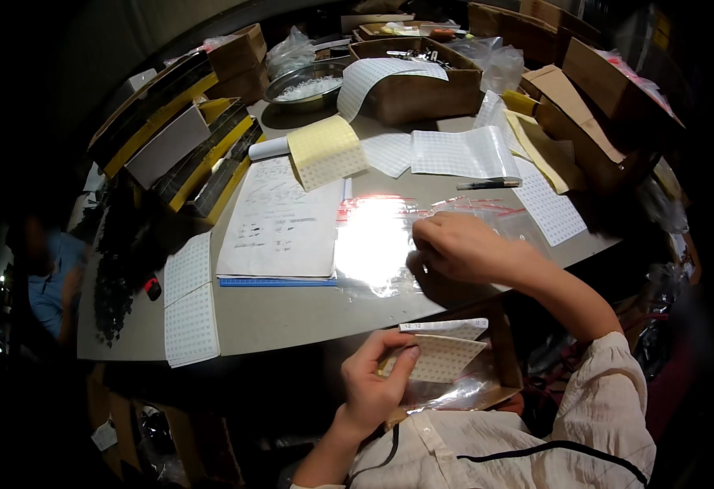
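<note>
My left hand (373, 381) pinches a small stack of label sheets (440, 359), printed in rows, near the table's front edge. The top sheet curls back at its far edge. Over the table, the fingers of my right hand (464, 248) are curled together and pointing down; whatever is between them cannot be made out. Beneath and beside that hand lie clear zip bags (373, 253) with red closure lines, partly washed out by glare. A notebook (279, 224) with handwriting is to their left, a yellow label sheet (327, 151) resting on its far end.
An open cardboard box (506, 350) with clear bags sits at my lap. Label sheets (192, 301) and black scraps (116, 269) lie at left. A pen (487, 185), a metal bowl (304, 85) of white pieces and a cardboard box (422, 94) stand farther back.
</note>
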A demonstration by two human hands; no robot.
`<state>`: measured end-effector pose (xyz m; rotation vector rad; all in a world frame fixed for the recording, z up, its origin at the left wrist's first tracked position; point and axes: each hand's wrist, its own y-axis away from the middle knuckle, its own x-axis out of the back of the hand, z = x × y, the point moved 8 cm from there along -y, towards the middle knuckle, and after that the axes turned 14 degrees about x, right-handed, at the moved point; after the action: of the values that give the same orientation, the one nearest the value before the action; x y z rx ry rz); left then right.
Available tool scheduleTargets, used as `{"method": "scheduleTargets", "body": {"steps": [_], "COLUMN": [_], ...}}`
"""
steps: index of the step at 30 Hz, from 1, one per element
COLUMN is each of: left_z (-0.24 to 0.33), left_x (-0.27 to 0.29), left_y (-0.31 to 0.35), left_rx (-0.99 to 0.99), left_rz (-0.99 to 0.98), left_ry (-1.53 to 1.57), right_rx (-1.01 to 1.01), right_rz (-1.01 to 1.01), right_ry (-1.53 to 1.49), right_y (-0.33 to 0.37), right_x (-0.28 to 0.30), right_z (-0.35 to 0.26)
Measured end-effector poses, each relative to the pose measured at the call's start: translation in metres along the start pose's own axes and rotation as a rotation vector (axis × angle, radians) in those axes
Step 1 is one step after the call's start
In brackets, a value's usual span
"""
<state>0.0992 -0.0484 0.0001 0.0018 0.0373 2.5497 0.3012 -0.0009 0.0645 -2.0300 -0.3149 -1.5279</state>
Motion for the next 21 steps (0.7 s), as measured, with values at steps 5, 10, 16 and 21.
{"method": "scheduleTargets", "body": {"steps": [5,10,16,21], "left_z": [0.0,0.011,0.025,0.028], "left_x": [0.006,0.002,-0.008,-0.009], "left_y": [0.001,0.005,0.002,0.003], "left_rx": [-0.011,-0.112,-0.231,-0.262], "left_rz": [0.015,0.053,0.041,0.015], "left_ry": [-0.037,-0.153,-0.251,-0.298], "right_rx": [-0.182,-0.07,0.008,-0.004], "right_rz": [-0.029,0.046,-0.147,-0.131], "right_ry": [0.247,0.029,-0.665,-0.65], "right_y": [0.023,0.036,0.03,0.029], "right_x": [0.013,0.026,0.008,0.008], "right_z": [0.005,-0.005,-0.073,-0.081]}}
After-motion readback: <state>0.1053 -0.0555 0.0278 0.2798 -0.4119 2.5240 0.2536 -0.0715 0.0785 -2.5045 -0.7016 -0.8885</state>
